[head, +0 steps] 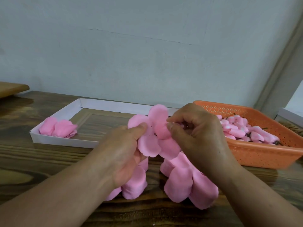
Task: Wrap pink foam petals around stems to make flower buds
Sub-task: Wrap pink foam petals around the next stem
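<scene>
Two hands work mid-tabletop: a pink five-lobed foam petal sheet (154, 138) is held by the left hand (126, 153), one lobe pinched by the right hand (195, 133), near an orange perforated plastic basket (262, 154)

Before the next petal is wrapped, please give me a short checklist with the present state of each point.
1. Left hand holds the petal piece: ok.
2. Right hand pinches one petal: ok.
3. Stem seated at the centre: cannot tell, hidden by petals.
4. Spare petals lie on the table below the hands: ok.
5. Orange basket has room for the bud: ok.
</scene>
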`<state>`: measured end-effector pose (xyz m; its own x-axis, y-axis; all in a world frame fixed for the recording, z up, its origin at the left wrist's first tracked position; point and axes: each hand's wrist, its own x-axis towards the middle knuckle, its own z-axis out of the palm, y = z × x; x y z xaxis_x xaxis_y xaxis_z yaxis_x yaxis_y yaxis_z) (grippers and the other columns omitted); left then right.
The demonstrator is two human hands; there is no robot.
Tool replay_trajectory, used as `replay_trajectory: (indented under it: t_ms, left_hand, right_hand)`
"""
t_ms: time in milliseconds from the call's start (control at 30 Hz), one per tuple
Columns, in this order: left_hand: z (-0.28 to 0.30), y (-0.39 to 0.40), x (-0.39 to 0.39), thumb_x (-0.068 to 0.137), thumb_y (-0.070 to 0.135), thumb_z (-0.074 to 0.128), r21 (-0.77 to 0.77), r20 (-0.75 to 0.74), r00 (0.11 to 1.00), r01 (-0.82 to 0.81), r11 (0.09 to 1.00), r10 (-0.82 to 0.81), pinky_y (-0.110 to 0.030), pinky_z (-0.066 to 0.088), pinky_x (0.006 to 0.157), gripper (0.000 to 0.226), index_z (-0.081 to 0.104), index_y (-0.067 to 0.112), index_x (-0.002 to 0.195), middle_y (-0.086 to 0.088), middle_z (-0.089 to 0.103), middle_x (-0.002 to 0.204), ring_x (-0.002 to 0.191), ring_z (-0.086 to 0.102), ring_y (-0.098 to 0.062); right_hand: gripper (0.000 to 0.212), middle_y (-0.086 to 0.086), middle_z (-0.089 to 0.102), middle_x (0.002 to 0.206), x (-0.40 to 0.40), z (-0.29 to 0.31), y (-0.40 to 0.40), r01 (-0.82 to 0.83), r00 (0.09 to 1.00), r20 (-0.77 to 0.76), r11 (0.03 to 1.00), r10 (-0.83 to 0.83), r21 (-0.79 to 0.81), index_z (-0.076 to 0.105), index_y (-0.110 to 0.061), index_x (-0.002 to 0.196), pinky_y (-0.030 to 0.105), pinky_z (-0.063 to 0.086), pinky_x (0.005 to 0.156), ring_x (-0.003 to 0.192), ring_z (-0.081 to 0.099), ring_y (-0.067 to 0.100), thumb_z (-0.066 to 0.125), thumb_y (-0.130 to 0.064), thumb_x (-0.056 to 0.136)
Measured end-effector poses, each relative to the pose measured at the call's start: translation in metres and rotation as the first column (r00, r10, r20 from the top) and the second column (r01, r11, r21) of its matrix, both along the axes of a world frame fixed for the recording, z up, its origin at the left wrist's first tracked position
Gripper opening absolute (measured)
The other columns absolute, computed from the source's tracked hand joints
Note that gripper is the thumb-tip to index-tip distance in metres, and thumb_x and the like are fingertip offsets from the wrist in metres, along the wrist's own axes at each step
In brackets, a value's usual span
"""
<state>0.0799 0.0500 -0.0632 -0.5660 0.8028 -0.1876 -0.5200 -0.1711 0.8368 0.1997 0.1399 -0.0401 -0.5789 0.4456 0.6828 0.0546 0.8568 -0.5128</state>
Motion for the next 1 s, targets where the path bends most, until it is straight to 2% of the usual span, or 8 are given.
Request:
replay_trajectory:
  t_ms: [200, 367, 467, 600, 700, 767, 900, 1000]
  left_hand:
    - [-0.004, 0.0, 0.002, 0.083, 0.008, 0.065, -0.031, -0.122, 0.992, 0.014, 0.999, -0.018, -0.035, 0.056, 0.073, 0.028, 0.065, 0.003, 0.11, -0.017, 0.071, 0.103, 0.089, 0.068, -0.026]
    - [-0.006, -0.001, 0.004, 0.057, 0.021, 0.078, -0.065, -0.218, 0.976, -0.02, 0.998, 0.006, -0.029, 0.05, 0.057, 0.045, 0.069, 0.01, 0.1, -0.011, 0.074, 0.086, 0.072, 0.068, -0.021]
    - [-0.006, -0.001, 0.006, 0.047, 0.029, 0.075, -0.074, -0.209, 0.978, -0.035, 0.997, 0.019, -0.031, 0.051, 0.06, 0.063, 0.068, 0.007, 0.105, -0.013, 0.073, 0.089, 0.077, 0.068, -0.025]
    - [-0.007, -0.001, 0.005, 0.047, 0.032, 0.075, -0.103, -0.209, 0.978, -0.033, 0.994, 0.011, -0.032, 0.05, 0.064, 0.064, 0.068, 0.009, 0.107, -0.012, 0.074, 0.091, 0.084, 0.068, -0.027]
    - [-0.008, 0.0, 0.006, 0.063, 0.025, 0.079, -0.14, -0.21, 0.978, -0.043, 0.989, 0.013, -0.032, 0.05, 0.065, 0.043, 0.069, 0.009, 0.102, -0.011, 0.073, 0.088, 0.081, 0.067, -0.027]
    - [-0.009, 0.0, 0.005, 0.072, 0.022, 0.077, -0.149, -0.209, 0.978, -0.039, 0.988, 0.008, -0.032, 0.049, 0.065, 0.033, 0.069, 0.007, 0.1, -0.012, 0.072, 0.087, 0.079, 0.066, -0.027]
    - [-0.011, 0.001, 0.002, 0.074, 0.023, 0.076, -0.17, -0.212, 0.977, -0.049, 0.984, 0.011, -0.032, 0.047, 0.063, 0.031, 0.068, 0.007, 0.099, -0.013, 0.07, 0.088, 0.082, 0.064, -0.03]
    - [-0.012, 0.002, 0.001, 0.075, 0.022, 0.074, -0.163, -0.24, 0.971, -0.056, 0.985, 0.015, -0.03, 0.044, 0.058, 0.03, 0.068, 0.005, 0.098, -0.013, 0.069, 0.082, 0.074, 0.062, -0.028]
  right_hand:
    - [0.017, -0.011, 0.056, 0.071, -0.001, -0.001, 0.001, -0.006, 1.0, 0.025, 0.999, 0.007, -0.034, 0.069, -0.012, 0.069, 0.012, 0.039, 0.063, 0.069, 0.051, 0.001, 0.066, 0.003, 0.077]
    - [0.022, -0.008, 0.056, 0.069, -0.002, -0.002, -0.002, -0.023, 1.0, 0.0, 0.998, 0.023, -0.063, 0.067, -0.013, 0.066, 0.011, 0.039, 0.06, 0.065, 0.051, 0.002, 0.065, 0.006, 0.076]
    - [0.031, -0.002, 0.055, 0.066, -0.003, -0.003, -0.004, -0.02, 1.0, -0.006, 1.0, 0.02, -0.018, 0.061, -0.02, 0.062, 0.007, 0.038, 0.066, 0.065, 0.049, 0.007, 0.065, 0.007, 0.076]
    - [0.029, -0.005, 0.056, 0.066, -0.004, -0.005, -0.004, -0.029, 1.0, -0.011, 0.999, 0.029, -0.028, 0.064, -0.02, 0.064, 0.009, 0.038, 0.063, 0.065, 0.05, 0.006, 0.065, 0.006, 0.076]
    - [0.022, -0.006, 0.059, 0.071, -0.004, -0.003, -0.004, -0.044, 0.997, 0.059, 0.998, 0.046, -0.036, 0.073, -0.013, 0.082, 0.008, 0.039, 0.065, 0.07, 0.053, 0.005, 0.06, 0.006, 0.08]
    - [0.023, -0.009, 0.056, 0.069, -0.001, 0.001, -0.002, -0.07, 0.988, 0.14, 0.998, 0.069, 0.003, 0.074, -0.013, 0.082, 0.004, 0.037, 0.068, 0.07, 0.053, 0.006, 0.059, 0.005, 0.08]
    - [0.028, -0.014, 0.056, 0.082, 0.007, 0.012, 0.004, -0.176, 0.924, 0.341, 0.984, 0.172, -0.02, 0.071, -0.019, 0.087, 0.015, 0.042, 0.062, 0.075, 0.055, 0.005, 0.065, 0.005, 0.073]
    - [0.035, -0.013, 0.057, 0.087, 0.01, 0.014, 0.006, -0.207, 0.905, 0.383, 0.978, 0.187, 0.013, 0.07, -0.02, 0.09, 0.02, 0.046, 0.066, 0.081, 0.055, 0.006, 0.061, 0.009, 0.073]
